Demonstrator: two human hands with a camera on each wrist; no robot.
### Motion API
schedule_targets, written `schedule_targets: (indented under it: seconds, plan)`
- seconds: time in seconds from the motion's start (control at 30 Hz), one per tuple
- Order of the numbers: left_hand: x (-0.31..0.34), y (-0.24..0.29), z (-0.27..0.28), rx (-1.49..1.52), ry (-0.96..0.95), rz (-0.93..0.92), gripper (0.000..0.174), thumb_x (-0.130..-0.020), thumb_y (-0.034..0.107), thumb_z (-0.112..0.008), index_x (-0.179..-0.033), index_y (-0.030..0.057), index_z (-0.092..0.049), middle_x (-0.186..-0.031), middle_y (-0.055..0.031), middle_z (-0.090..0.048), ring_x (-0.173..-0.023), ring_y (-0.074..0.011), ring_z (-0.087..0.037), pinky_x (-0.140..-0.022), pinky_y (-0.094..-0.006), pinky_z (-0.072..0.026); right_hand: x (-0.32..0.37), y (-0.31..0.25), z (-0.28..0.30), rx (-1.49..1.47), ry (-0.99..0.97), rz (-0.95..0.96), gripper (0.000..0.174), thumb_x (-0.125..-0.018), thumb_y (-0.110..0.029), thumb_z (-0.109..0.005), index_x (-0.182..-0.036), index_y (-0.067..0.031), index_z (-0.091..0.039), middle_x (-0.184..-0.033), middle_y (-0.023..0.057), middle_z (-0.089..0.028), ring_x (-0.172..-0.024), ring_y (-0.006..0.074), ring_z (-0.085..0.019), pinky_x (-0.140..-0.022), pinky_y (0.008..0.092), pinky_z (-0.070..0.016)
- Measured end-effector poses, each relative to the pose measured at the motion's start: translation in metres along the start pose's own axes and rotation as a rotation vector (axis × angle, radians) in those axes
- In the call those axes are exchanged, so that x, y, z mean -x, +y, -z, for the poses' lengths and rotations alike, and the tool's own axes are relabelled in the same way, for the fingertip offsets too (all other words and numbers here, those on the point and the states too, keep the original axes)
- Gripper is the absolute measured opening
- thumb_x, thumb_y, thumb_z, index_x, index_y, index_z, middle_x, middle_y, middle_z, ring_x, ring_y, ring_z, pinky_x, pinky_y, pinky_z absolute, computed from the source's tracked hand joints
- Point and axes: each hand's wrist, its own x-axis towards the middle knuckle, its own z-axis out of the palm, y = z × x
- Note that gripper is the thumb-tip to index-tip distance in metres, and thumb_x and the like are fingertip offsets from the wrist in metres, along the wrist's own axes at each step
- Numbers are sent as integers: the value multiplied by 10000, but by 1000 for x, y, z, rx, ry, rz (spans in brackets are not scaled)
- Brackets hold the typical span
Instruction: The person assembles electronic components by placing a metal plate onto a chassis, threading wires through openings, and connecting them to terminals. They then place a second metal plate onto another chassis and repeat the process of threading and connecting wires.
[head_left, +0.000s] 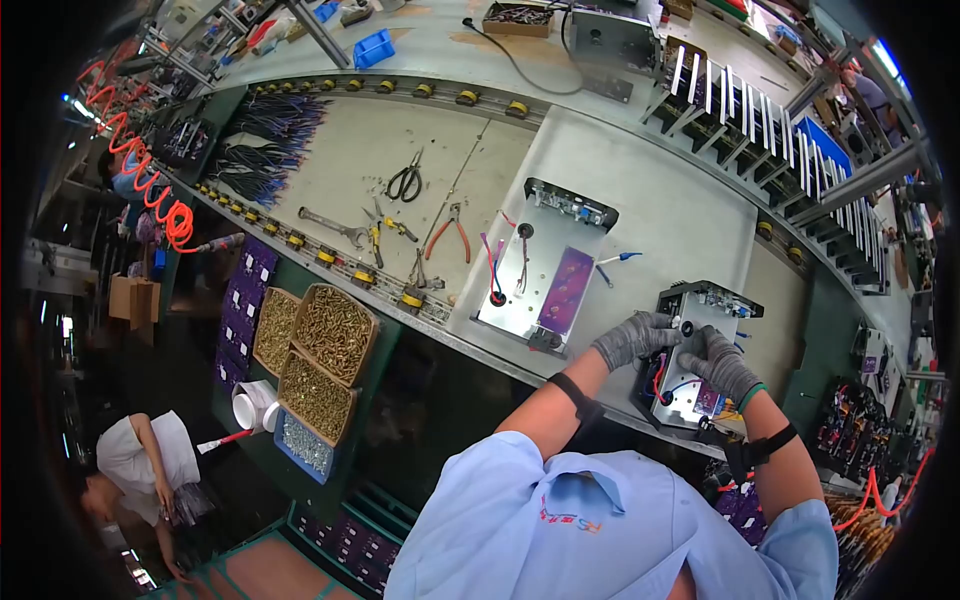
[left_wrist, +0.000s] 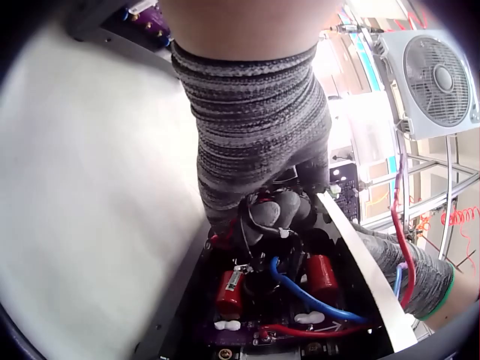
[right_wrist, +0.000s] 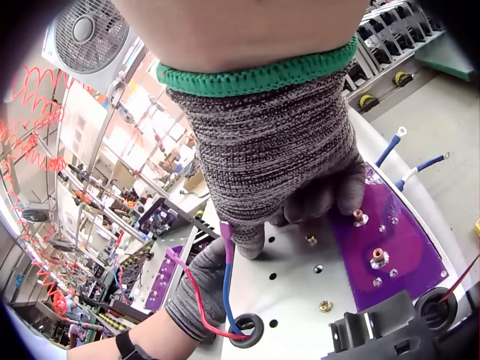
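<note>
Both hands wear grey knit gloves and work at a metal inverter chassis (head_left: 680,375) on the bench's right side. My left hand (head_left: 638,340) is at its left side. In the left wrist view its bent fingers (left_wrist: 262,214) hold black wires (left_wrist: 281,234) inside the housing, above red cylindrical parts (left_wrist: 322,276) and a blue wire (left_wrist: 315,301). My right hand (head_left: 722,365) lies over the top plate (right_wrist: 292,292), thumb and bent fingertips against it, beside a purple circuit board (right_wrist: 390,244). Its palm hides what is under it; I cannot tell whether it pinches anything. Red and blue wires leave a black grommet (right_wrist: 247,330).
A second chassis (head_left: 545,270) sits to the left. Beyond it lie pliers (head_left: 450,235), black scissors (head_left: 407,180), a wrench (head_left: 330,225) and cable bundles (head_left: 265,145). Boxes of screws (head_left: 335,335) stand below the conveyor rail. Another person (head_left: 150,460) is at lower left.
</note>
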Motion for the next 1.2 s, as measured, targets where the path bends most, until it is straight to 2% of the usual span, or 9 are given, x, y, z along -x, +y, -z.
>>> schedule_targets:
  seconds: [0.2, 0.27, 0.37, 0.63, 0.73, 0.9, 0.97, 1.07, 1.2]
  plan:
    - [4, 11, -7, -70, -26, -145, 421, -835, 259, -777, -1181, 43, -672, -944, 0, -678, -822, -69, -599, -724, -251, -490, 8, -7, -5, -111, 7, 14, 734, -814, -287, -769, -1397, 29, -456, -1135, 189, -651, -1051, 288, -643, -950, 382, -501]
    - [12, 25, -15, -52, -25, 10, 420, -841, 281, -770, -1179, 50, -678, -950, 12, -678, -820, -76, -606, -707, -248, -487, 10, -6, -6, -23, 84, 82, 620, -808, -274, -767, -1294, 30, -530, -1107, 182, -656, -1022, 284, -649, -918, 375, -511]
    - [0, 11, -9, -45, 31, 72, 401, -853, 280, -765, -1143, 19, -674, -838, 25, -641, -700, -82, -546, -649, -243, -448, 0, 3, -6, 125, 69, 53, 701, -793, -445, -756, -1279, 14, -544, -1182, 231, -635, -1094, 353, -638, -939, 424, -503]
    - [18, 17, -34, 27, 154, -135, 393, -884, 432, -726, -965, 49, -685, -692, 44, -567, -645, -67, -509, -595, -258, -408, 4, 5, -7, 34, 88, 74, 770, -789, -477, -753, -1330, 18, -519, -1174, 229, -643, -1101, 351, -636, -964, 406, -492]
    - [21, 22, -30, -57, 184, -2, 400, -913, 414, -694, -1009, 25, -678, -724, 22, -586, -659, -85, -514, -650, -272, -460, 0, -3, -4, -61, -3, 98, 790, -794, -493, -746, -1340, 25, -505, -1168, 221, -650, -1090, 343, -638, -958, 393, -493]
    - [-2, -4, -12, 14, 327, -25, 369, -950, 374, -642, -1051, 20, -667, -700, 13, -570, -618, -102, -536, -607, -277, -474, -6, -44, 20, 109, -26, -36, 505, -919, -417, -641, -1167, 23, -650, -945, 201, -714, -938, 351, -682, -885, 426, -507]
    - [-4, -2, 3, 242, 628, -149, 341, -969, 344, -604, -1102, 33, -648, -662, 14, -528, -574, -119, -539, -562, -291, -478, -33, -9, 2, 207, 68, 95, 444, -964, -397, -582, -1085, 15, -695, -795, 146, -704, -773, 279, -683, -759, 407, -526]
    - [7, 8, 6, 314, 596, -225, 287, -975, 356, -584, -1074, 90, -627, -592, 38, -429, -485, -106, -445, -475, -286, -402, -39, 10, -10, -427, 34, 0, 392, -962, -367, -600, -997, 13, -691, -685, 32, -618, -560, 120, -537, -530, 302, -455]
    - [5, 3, -4, 468, 553, -121, 377, -982, 530, -504, -996, 170, -617, -563, 80, -382, -430, -78, -350, -420, -266, -294, -4, 3, -1, -972, 54, 58, 311, -950, -346, -634, -849, -53, -646, -609, 4, -549, -504, 117, -488, -475, 291, -389]
